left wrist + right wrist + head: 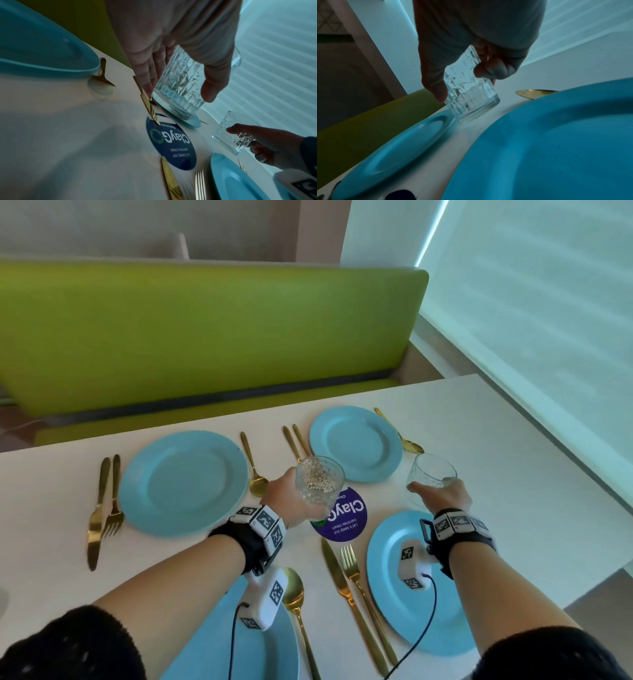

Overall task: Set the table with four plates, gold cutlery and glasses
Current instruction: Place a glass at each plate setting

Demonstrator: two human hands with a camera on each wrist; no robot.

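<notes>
Several light-blue plates lie on the white table (171,556): far left (183,482), far right (356,443), near right (394,583) and one near left (212,645) under my forearm. Gold cutlery flanks each: knife and fork (102,508), spoon (255,470), knife and fork (352,587), spoon (296,604). My left hand (286,501) grips a cut-pattern glass (318,482) (180,83) held above the table's middle. My right hand (442,494) grips a second such glass (430,474) (467,92), tilted, between the two right-hand plates.
A round dark-blue sticker (344,517) is on the table's middle. A green bench (205,337) runs along the far edge. A window blind (531,285) closes the right side. The table's right edge (582,484) runs close to the right plates.
</notes>
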